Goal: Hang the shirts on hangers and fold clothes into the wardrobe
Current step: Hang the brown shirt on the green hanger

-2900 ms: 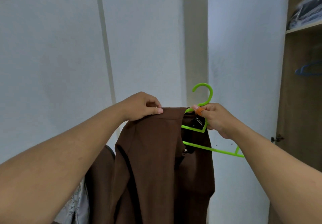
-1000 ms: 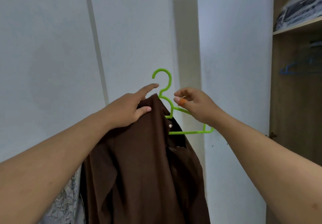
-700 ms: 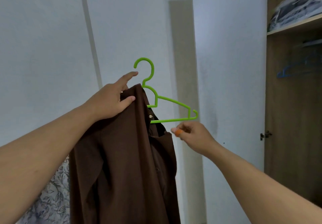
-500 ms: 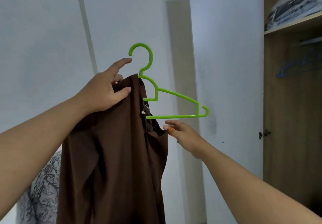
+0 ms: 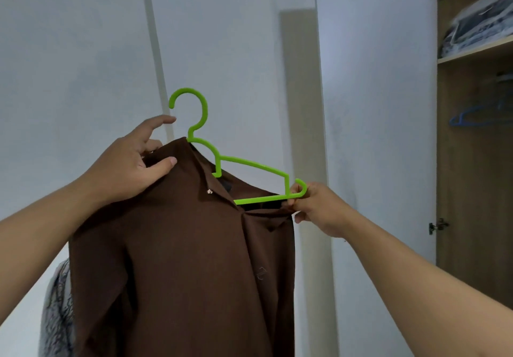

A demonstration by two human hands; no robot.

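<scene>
Left hand point(image 5: 125, 170) gripping brown shirt point(image 5: 183, 259) on green hanger point(image 5: 249, 166); right hand point(image 5: 319, 209) pinching shirt's collar at the hanger's end; open wardrobe point(image 5: 474, 162) with blue hanger point(image 5: 472, 116) at right.

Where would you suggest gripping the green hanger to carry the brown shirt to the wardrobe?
Probably the bare neck just under the hook of the green hanger, approached from above: it stands clear of the brown shirt, between the left hand and right hand.
</scene>
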